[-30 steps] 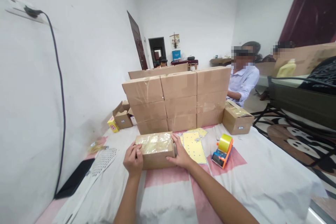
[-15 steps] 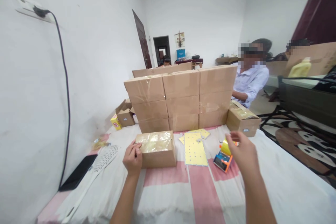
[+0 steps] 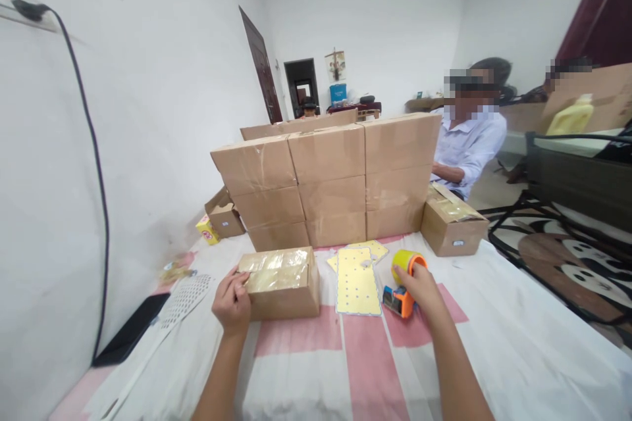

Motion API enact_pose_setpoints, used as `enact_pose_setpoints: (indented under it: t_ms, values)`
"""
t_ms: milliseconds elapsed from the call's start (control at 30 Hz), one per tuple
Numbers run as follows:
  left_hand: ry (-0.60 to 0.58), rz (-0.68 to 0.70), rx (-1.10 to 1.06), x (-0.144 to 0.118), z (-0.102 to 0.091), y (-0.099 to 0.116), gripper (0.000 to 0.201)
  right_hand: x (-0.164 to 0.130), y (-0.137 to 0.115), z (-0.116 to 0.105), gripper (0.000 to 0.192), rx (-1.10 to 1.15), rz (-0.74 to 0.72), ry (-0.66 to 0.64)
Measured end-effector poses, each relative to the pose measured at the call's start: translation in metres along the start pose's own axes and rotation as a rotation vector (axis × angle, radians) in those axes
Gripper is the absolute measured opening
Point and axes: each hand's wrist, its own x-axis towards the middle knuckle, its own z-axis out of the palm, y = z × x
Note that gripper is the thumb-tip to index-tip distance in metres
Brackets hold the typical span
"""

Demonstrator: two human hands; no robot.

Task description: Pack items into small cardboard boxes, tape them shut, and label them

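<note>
One hand (image 3: 417, 283) on tape dispenser (image 3: 402, 283)

A home room turned packing station.
I worked beside stacked cardboard boxes (image 3: 328, 181), a tape dispenser (image 3: 402, 283), a cloth-covered table (image 3: 518, 348), patterned rug (image 3: 567, 256) and plain doors (image 3: 259, 66).

The small box (image 3: 281, 283) near the left hand (image 3: 232, 302) is plain brown cardboard with glossy clear tape across its top. The tape dispenser (image 3: 402, 283) under the right hand (image 3: 417, 286) is orange and blue, with a yellow roll. Between them lies a pale yellow sheet (image 3: 358, 283) dotted with small blue spots. The cloth (image 3: 518, 348) is white with pink blocks. The far stacked boxes (image 3: 326, 184) are brown.
</note>
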Motion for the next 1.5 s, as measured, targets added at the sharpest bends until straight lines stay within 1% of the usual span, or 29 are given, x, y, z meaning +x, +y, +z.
enact_pose_setpoints:
  t_ms: [33,100,167,200,233,300,333,367,400,433,500,533,567,600,667,700,767,833,900,967,1000,1100,1167,1233,1367,1500]
  values:
    - [0.000,-0.006,-0.001,0.001,0.000,0.001,0.030,0.000,-0.001,0.004,0.037,0.038,0.015,-0.003]
    - [-0.028,-0.022,-0.005,0.004,-0.003,0.003,0.031,-0.003,-0.008,0.007,0.040,0.204,0.055,-0.057]
    - [-0.091,-0.017,0.016,0.009,-0.009,0.008,0.031,-0.007,-0.023,0.005,0.045,0.435,0.068,-0.113]
    - [-0.105,-0.012,0.060,0.012,-0.013,0.014,0.030,-0.010,-0.032,0.003,0.046,0.535,0.071,-0.128]
    - [-0.100,-0.005,0.120,0.015,-0.016,0.021,0.026,-0.012,-0.044,0.001,0.045,0.615,0.070,-0.124]
    - [-0.033,0.018,0.219,0.020,-0.019,0.047,0.017,-0.015,-0.069,0.000,0.038,0.723,0.053,-0.077]
    - [-0.011,0.032,0.205,0.023,-0.017,0.065,0.013,-0.016,-0.083,0.002,0.035,0.761,0.032,-0.063]
    - [-0.020,0.050,0.121,0.026,-0.012,0.086,0.011,-0.015,-0.097,0.005,0.033,0.791,0.007,-0.064]
    - [-0.070,0.059,-0.026,0.031,-0.004,0.109,0.011,-0.014,-0.111,0.010,0.034,0.812,-0.022,-0.083]
    - [-0.205,0.026,-0.207,0.036,0.007,0.133,0.014,-0.012,-0.125,0.015,0.039,0.820,-0.052,-0.116]
    - [-0.520,-0.148,-0.499,0.050,0.037,0.177,0.022,-0.009,-0.150,0.027,0.056,0.792,-0.107,-0.177]
    - [-0.616,-0.228,-0.576,0.057,0.054,0.195,0.021,-0.007,-0.160,0.032,0.063,0.757,-0.130,-0.178]
    - [-0.669,-0.283,-0.618,0.064,0.070,0.208,0.020,-0.006,-0.167,0.036,0.067,0.719,-0.145,-0.155]
    - [-0.688,-0.338,-0.648,0.068,0.085,0.217,0.022,-0.005,-0.170,0.038,0.068,0.685,-0.149,-0.109]
    - [-0.745,-0.433,-0.721,0.067,0.109,0.223,0.027,-0.003,-0.166,0.042,0.071,0.654,-0.119,0.019]
    - [-0.787,-0.480,-0.766,0.061,0.118,0.223,0.027,-0.001,-0.157,0.042,0.072,0.657,-0.088,0.084]
    - [-0.881,-0.575,-0.857,0.039,0.131,0.219,0.022,0.003,-0.131,0.045,0.074,0.671,-0.022,0.170]
    - [-0.929,-0.666,-0.905,0.010,0.140,0.215,0.020,0.008,-0.099,0.051,0.072,0.665,0.015,0.186]
    - [-0.956,-0.747,-0.902,-0.015,0.146,0.214,0.020,0.012,-0.070,0.058,0.067,0.642,0.036,0.182]
    - [-0.971,-0.796,-0.889,-0.031,0.149,0.216,0.020,0.014,-0.050,0.064,0.065,0.621,0.058,0.191]
    - [-0.963,-0.815,-0.896,-0.035,0.150,0.217,0.020,0.015,-0.043,0.067,0.065,0.616,0.069,0.204]
    - [-0.891,-0.880,-0.983,-0.038,0.150,0.220,0.022,0.017,-0.036,0.071,0.067,0.621,0.087,0.245]
    - [-0.835,-0.920,-1.030,-0.037,0.150,0.224,0.023,0.019,-0.038,0.072,0.066,0.641,0.095,0.266]
    - [-0.795,-0.924,-1.044,-0.038,0.150,0.227,0.023,0.020,-0.041,0.072,0.065,0.692,0.105,0.269]
    - [-0.751,-0.850,-1.009,-0.041,0.149,0.232,0.023,0.019,-0.044,0.073,0.063,0.756,0.097,0.276]
    - [-0.698,-0.700,-0.922,-0.042,0.142,0.235,0.024,0.018,-0.038,0.070,0.063,0.595,-0.001,0.263]
